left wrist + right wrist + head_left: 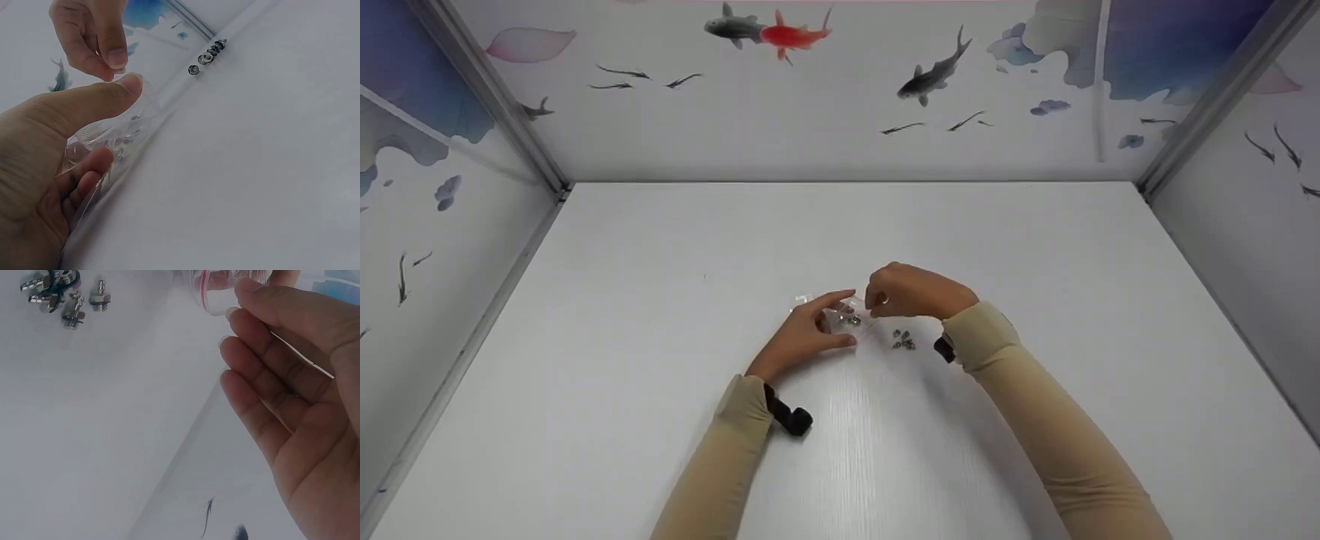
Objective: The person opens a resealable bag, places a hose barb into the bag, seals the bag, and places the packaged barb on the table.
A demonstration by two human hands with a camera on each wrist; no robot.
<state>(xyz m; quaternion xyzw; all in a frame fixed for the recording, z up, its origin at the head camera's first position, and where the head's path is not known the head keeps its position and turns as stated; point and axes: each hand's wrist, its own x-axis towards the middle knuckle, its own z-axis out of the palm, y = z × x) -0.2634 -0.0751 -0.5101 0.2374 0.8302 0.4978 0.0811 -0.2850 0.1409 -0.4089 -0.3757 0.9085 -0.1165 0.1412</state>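
Observation:
A clear plastic zip bag (147,107) with small metal pieces inside is between the two hands. My left hand (801,337) holds it, thumb along the upper edge and fingers curled underneath in the left wrist view. From the other side, my right hand (913,291) pinches the bag's edge between thumb and forefinger, close to the red zip line (204,289). The right hand's other fingers are bent and hold nothing. Several metal barbed hose fittings (73,309) with dark rings lie loose on the table, just below the right hand in the head view.
The white table (660,247) reaches to a back wall (825,135) printed with fish. Side panels (1245,187) stand left and right. A dark wrist camera (793,420) sticks out from the left sleeve.

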